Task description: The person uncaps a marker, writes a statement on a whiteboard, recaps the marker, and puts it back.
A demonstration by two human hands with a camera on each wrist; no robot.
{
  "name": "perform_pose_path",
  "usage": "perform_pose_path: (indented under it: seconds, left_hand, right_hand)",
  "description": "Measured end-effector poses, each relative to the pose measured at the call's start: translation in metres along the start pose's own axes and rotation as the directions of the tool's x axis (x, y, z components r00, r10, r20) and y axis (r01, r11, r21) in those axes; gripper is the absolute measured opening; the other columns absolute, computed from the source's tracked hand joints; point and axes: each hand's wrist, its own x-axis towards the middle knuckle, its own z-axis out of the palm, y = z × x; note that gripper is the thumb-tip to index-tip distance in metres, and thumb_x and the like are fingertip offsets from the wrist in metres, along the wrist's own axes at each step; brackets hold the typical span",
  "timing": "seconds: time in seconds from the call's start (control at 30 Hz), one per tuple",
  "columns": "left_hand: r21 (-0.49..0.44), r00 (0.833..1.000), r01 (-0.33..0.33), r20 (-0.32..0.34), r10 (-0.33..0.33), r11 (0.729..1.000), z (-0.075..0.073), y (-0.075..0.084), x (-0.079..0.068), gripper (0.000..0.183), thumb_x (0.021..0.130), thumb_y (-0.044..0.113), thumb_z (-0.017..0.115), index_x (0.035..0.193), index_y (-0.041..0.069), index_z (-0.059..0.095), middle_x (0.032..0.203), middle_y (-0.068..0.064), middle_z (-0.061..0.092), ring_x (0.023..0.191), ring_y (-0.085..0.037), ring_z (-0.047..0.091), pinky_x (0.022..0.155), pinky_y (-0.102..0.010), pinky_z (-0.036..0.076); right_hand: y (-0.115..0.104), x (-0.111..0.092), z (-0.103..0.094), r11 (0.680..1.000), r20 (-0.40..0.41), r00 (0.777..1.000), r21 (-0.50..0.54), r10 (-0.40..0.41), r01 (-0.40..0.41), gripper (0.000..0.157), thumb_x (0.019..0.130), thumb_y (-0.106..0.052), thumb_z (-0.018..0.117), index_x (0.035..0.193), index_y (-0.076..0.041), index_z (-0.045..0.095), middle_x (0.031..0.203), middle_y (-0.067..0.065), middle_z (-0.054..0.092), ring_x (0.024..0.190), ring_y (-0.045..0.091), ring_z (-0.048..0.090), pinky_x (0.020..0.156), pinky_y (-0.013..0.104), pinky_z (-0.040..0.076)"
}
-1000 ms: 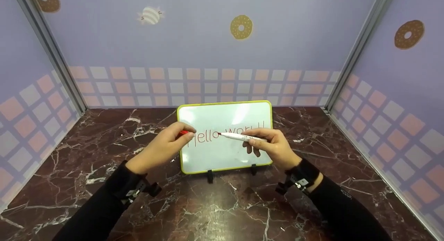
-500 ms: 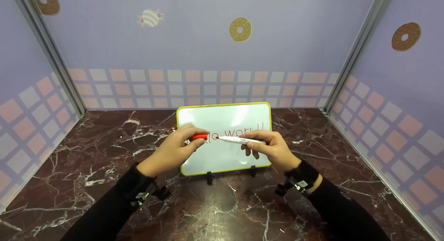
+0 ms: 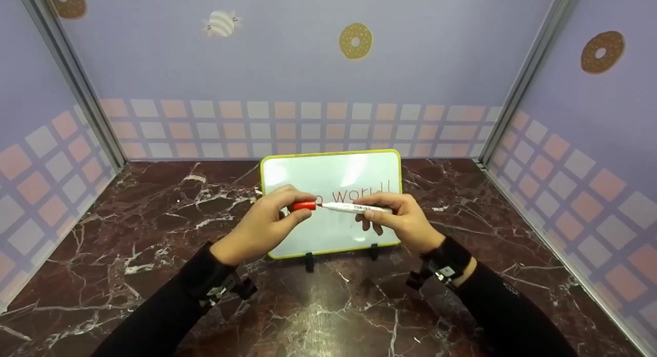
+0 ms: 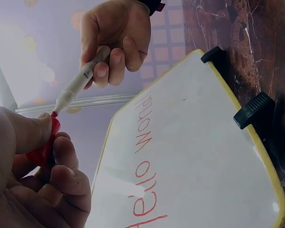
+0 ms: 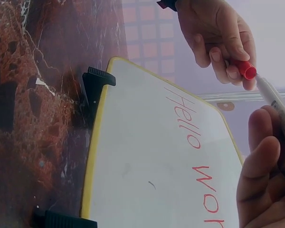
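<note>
In the head view my left hand (image 3: pixel 264 221) pinches a red marker cap (image 3: pixel 304 205) between thumb and fingers, its open end facing right. My right hand (image 3: pixel 403 217) holds a white marker (image 3: pixel 349 207) with its red tip pointing left at the cap. Tip and cap mouth are very close; whether they touch I cannot tell. Behind both hands a whiteboard (image 3: pixel 333 233) with a yellow rim stands tilted, bearing red handwriting that reads "Hello world!" in part. The left hand hides the first letters in the head view; the right wrist view shows "Hello" (image 5: pixel 186 121).
Black feet (image 3: pixel 309 261) hold up the board's lower edge on a dark red marbled table (image 3: pixel 205 295). Purple walls (image 3: pixel 287 64) with printed sweets and checks enclose the table at the back and sides. Black straps with small devices sit on both wrists.
The left hand has moved right with the red cap, bringing it up to the marker tip. More of the cap shows now. The right hand has stayed nearly still, holding the marker.
</note>
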Motion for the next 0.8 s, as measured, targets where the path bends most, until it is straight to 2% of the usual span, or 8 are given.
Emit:
perform_pose_path:
  seconds: [0.2, 0.3, 0.53, 0.8]
  left_hand:
    - [0.011, 1.0, -0.003, 0.008, 0.003, 1.0, 0.0016, -0.0023, -0.0012, 0.028, 0.11, 0.017, 0.075, 0.135, 0.007, 0.078, 0.115, 0.004, 0.072, 0.088, -0.014, 0.059, 0.072, -0.026, 0.052]
    - [0.021, 1.0, -0.026, 0.011, 0.026, 0.999, 0.0023, -0.0021, -0.0019, 0.028, 0.108, 0.016, 0.077, 0.134, 0.006, 0.078, 0.117, 0.002, 0.073, 0.09, -0.014, 0.06, 0.074, -0.027, 0.052]
    - [0.035, 0.997, -0.077, 0.015, 0.077, 0.996, 0.0031, -0.0037, -0.0039, 0.029, 0.106, 0.014, 0.079, 0.134, 0.008, 0.078, 0.114, 0.0, 0.074, 0.089, -0.014, 0.06, 0.075, -0.027, 0.052]
    - [0.058, 0.997, -0.074, 0.023, 0.073, 0.996, 0.0038, -0.0054, -0.0045, 0.029, 0.104, 0.013, 0.081, 0.133, 0.006, 0.079, 0.11, 0.0, 0.074, 0.088, -0.013, 0.06, 0.074, -0.027, 0.051]
  right_hand:
    - [0.0009, -0.0006, 0.0019, 1.0, 0.016, 1.0, -0.012, 0.026, -0.026, 0.027, 0.108, 0.002, 0.067, 0.131, 0.016, 0.071, 0.098, 0.012, 0.08, 0.075, 0.012, 0.069, 0.059, 0.023, 0.053]
    - [0.0009, -0.0011, 0.003, 0.999, 0.026, 0.999, -0.022, 0.048, -0.047, 0.027, 0.109, 0.001, 0.067, 0.131, 0.015, 0.072, 0.098, 0.013, 0.081, 0.074, 0.012, 0.068, 0.059, 0.024, 0.054]
    - [0.0021, -0.0019, 0.004, 0.997, 0.032, 0.998, -0.046, 0.058, -0.057, 0.025, 0.108, 0.002, 0.067, 0.13, 0.014, 0.072, 0.095, 0.026, 0.077, 0.072, 0.01, 0.068, 0.06, 0.021, 0.054]
    - [0.0038, -0.0023, 0.0033, 0.996, 0.041, 0.997, -0.067, 0.062, -0.06, 0.025, 0.108, 0.003, 0.067, 0.13, 0.014, 0.072, 0.097, 0.009, 0.081, 0.074, 0.011, 0.07, 0.059, 0.024, 0.056]
